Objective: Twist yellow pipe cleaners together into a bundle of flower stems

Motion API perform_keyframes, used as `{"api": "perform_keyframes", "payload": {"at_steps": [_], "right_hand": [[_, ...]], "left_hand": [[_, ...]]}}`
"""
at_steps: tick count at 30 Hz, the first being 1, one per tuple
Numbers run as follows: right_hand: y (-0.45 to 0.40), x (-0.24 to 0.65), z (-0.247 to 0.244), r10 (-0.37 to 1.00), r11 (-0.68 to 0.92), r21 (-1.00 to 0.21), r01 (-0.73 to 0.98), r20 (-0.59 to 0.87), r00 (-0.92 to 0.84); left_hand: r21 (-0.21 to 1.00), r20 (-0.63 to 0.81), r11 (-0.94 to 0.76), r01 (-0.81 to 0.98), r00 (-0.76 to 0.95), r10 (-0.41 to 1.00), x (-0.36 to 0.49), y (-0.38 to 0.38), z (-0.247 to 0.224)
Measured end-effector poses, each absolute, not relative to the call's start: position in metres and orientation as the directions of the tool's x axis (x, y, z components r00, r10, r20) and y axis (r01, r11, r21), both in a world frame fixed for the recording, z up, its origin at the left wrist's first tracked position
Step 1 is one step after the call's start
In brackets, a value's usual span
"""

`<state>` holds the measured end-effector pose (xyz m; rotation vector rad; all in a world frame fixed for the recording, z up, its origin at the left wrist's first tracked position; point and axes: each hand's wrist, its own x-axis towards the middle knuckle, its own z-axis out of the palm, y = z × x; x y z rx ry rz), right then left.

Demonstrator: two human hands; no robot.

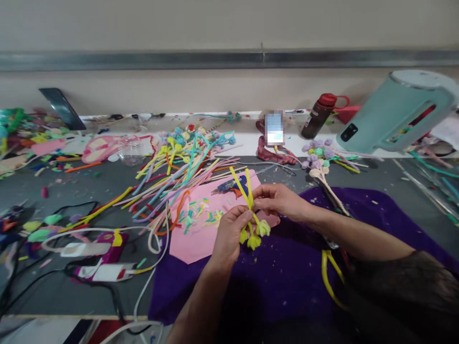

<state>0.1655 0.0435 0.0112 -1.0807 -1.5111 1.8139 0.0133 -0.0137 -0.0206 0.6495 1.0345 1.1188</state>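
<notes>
My left hand [231, 229] pinches a small bunch of yellow fuzzy stems [241, 182] with yellow-green flower heads [254, 241] hanging at the lower end. The stems cross between my hands and their two upper ends spread apart. My right hand [275, 200] has its fingertips closed on the same stems, from the right side. Just behind them, pliers or cutters with blue and orange handles [241, 184] lie on a pink sheet [195, 246], beside short cut pieces [197, 216]. A purple cloth [279, 277] spreads beneath my hands.
Loose colored stems [172, 191] and finished flowers [179, 143] pile up left of center. White cables and a power strip [103, 272] occupy the left. Behind stand a lit phone [274, 128], a dark bottle [317, 117] and a teal kettle [387, 114]. Purple flowers [317, 153] lie right.
</notes>
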Motion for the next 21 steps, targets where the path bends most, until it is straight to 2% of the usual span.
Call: {"api": "perform_keyframes", "payload": {"at_steps": [7, 13, 17, 21], "right_hand": [[0.044, 0.166, -0.007, 0.812, -0.285, -0.958, -0.003, -0.24, -0.532], [0.04, 0.164, -0.009, 0.843, -0.211, -0.974, -0.079, -0.141, -0.52], [0.037, 0.166, -0.011, 0.834, -0.176, -0.979, -0.107, -0.091, -0.545], [0.036, 0.173, -0.016, 0.785, -0.275, -0.95, -0.145, -0.135, -0.605]], "left_hand": [[0.837, -0.344, 0.37, -0.403, 0.137, 0.929, 0.011, -0.013, -0.019], [0.826, -0.406, 0.421, -0.376, 0.123, 0.906, 0.009, -0.01, -0.021], [0.857, -0.391, 0.422, -0.295, 0.161, 0.906, 0.008, -0.011, -0.022], [0.84, -0.424, 0.457, -0.291, 0.172, 0.889, 0.011, -0.014, -0.022]]}}
